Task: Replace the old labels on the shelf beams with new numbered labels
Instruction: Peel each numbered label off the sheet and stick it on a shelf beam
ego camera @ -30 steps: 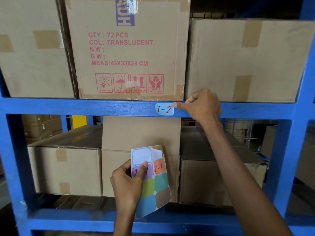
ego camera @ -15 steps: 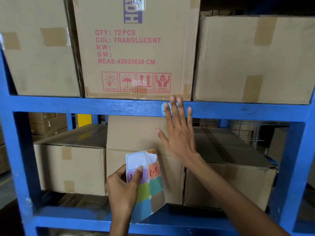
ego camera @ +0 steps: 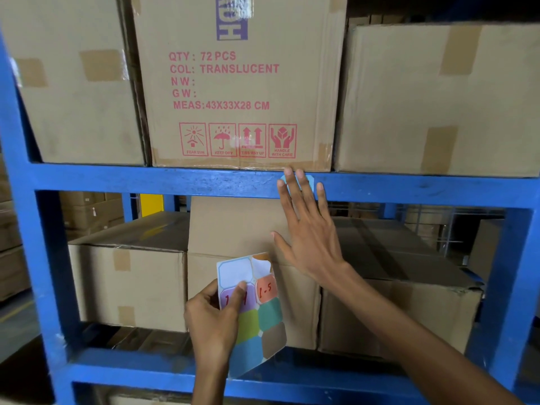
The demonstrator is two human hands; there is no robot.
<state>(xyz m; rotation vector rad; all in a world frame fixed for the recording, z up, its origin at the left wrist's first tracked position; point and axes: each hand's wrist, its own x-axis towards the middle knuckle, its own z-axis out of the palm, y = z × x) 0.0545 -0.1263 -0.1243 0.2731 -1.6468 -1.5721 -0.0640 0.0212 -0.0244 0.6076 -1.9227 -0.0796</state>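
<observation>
A light blue label (ego camera: 310, 182) sticks on the blue shelf beam (ego camera: 175, 181), mostly covered by the fingers of my right hand (ego camera: 306, 229). That hand lies flat and open, fingertips pressing on the label. Lower down, my left hand (ego camera: 211, 320) grips a sheet of coloured stickers (ego camera: 254, 311), thumb on a purple one. An orange sticker on the sheet reads 1-5 in red. The sheet's top right spot is peeled bare.
Cardboard boxes fill the shelf above the beam, the middle one (ego camera: 233, 83) printed in red. More boxes (ego camera: 128, 282) sit on the lower level behind the sheet. Blue uprights stand at left (ego camera: 26, 229) and right (ego camera: 508, 287). A lower beam (ego camera: 146, 372) runs below.
My right hand went from pinching the 1-2 label's edge on the beam to lying flat with open fingers over the label. The left hand with the sheet stayed about the same.
</observation>
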